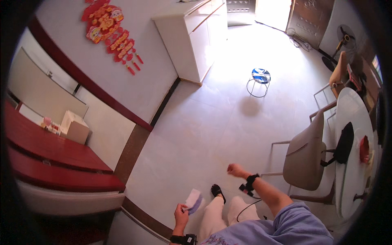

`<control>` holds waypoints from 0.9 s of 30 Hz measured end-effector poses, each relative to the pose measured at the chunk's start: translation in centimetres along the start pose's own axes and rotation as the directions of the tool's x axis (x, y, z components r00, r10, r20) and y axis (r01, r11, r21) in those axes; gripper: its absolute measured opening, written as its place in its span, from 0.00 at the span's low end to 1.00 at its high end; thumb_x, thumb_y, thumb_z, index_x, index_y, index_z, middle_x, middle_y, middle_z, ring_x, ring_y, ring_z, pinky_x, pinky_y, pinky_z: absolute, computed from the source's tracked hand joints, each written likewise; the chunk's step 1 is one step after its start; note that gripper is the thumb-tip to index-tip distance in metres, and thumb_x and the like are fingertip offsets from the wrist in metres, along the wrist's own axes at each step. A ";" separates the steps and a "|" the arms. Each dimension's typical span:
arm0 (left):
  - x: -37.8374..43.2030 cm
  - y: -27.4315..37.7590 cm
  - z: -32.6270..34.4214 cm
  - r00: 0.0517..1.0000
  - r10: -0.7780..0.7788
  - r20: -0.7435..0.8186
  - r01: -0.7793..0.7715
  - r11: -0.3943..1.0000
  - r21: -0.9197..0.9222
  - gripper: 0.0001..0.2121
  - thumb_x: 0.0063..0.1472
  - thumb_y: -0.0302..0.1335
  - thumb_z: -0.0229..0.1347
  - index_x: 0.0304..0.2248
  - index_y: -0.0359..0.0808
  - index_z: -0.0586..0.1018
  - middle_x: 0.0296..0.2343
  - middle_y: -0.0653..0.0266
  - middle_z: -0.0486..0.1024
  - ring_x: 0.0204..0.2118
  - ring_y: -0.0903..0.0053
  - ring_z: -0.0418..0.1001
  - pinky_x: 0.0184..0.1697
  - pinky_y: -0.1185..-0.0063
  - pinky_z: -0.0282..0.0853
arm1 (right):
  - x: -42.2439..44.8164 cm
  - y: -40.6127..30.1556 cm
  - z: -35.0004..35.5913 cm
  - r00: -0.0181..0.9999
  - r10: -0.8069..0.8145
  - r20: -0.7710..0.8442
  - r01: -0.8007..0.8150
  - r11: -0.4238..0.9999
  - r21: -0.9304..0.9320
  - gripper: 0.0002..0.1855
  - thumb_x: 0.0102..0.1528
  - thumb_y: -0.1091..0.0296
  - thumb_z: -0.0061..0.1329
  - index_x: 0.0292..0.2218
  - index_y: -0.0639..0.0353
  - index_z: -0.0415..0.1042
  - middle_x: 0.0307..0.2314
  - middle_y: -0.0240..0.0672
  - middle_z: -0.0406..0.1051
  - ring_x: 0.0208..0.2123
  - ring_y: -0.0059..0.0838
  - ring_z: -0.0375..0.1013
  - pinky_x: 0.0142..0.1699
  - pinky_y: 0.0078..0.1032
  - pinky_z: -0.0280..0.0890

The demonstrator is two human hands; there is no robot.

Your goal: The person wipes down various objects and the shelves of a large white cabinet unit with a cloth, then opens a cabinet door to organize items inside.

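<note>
My left hand (181,215) is closed on the dark handle of a small brush or duster (193,202) with a whitish top and purple bristles or pile, held out beside my leg above the floor. Away from my body, over the pale tiles, is my right hand (235,170), its fingers curled; nothing shows in it. Each wrist bears a black strap with a small device, and a cable runs from the right one. A black shoe (216,190) on one of my feet shows between the hands.
To the right stand a padded chair (303,153) and a glass-topped table (343,101) with a black bag (345,142). A round stool (261,75) is ahead, beyond it a white cabinet (199,46). At left, a doorway shows red drawers (61,153). A fan (346,38) stands far right.
</note>
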State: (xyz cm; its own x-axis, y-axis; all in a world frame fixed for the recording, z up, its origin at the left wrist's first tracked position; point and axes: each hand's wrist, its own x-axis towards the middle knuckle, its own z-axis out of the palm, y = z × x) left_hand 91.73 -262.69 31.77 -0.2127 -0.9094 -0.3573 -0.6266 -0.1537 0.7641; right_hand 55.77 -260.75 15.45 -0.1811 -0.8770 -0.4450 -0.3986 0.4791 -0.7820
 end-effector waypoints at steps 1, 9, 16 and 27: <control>1.5 -0.3 -0.2 0.998 -0.038 0.039 0.039 0.999 -0.010 0.07 0.45 0.15 0.48 0.25 0.35 0.71 0.16 0.65 0.66 0.18 0.80 0.62 0.23 0.80 0.60 | 1.4 1.4 -2.1 0.991 0.114 -0.073 -0.114 0.993 -0.005 0.09 0.40 0.68 0.50 0.27 0.58 0.73 0.24 0.40 0.73 0.28 0.36 0.72 0.34 0.30 0.66; 11.6 1.0 1.5 0.956 0.054 0.287 -0.136 0.951 0.276 0.13 0.47 0.17 0.43 0.27 0.38 0.79 0.23 0.60 0.74 0.30 0.70 0.73 0.35 0.76 0.67 | 4.3 10.4 -19.6 0.804 0.456 -0.380 -0.374 0.887 0.273 0.06 0.44 0.72 0.45 0.25 0.63 0.72 0.17 0.38 0.71 0.19 0.28 0.72 0.28 0.25 0.67; 23.3 7.0 8.3 0.835 -0.041 0.549 -0.334 0.755 0.564 0.14 0.47 0.20 0.43 0.29 0.40 0.79 0.28 0.54 0.73 0.34 0.60 0.71 0.39 0.69 0.66 | 8.5 16.7 -27.7 0.645 0.699 -0.310 -0.382 0.645 0.662 0.07 0.45 0.73 0.44 0.27 0.64 0.71 0.18 0.37 0.71 0.19 0.25 0.71 0.24 0.21 0.66; 41.2 24.4 26.3 0.631 0.095 0.770 -0.587 0.707 0.394 0.29 0.43 0.33 0.58 0.47 0.36 0.66 0.41 0.51 0.64 0.42 0.59 0.65 0.43 0.68 0.63 | 26.1 23.5 -40.6 0.651 0.702 -0.290 -0.242 0.553 0.797 0.07 0.46 0.75 0.41 0.28 0.66 0.70 0.18 0.36 0.70 0.18 0.25 0.71 0.23 0.21 0.66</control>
State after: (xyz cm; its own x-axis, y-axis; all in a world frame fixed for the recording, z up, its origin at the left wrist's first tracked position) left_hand 48.01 -293.75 21.57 -0.7713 -0.2907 -0.5662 -0.6132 0.5776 0.5389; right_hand 5.17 -273.85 3.13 -0.6581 -0.2445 -0.7121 0.5403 0.5053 -0.6728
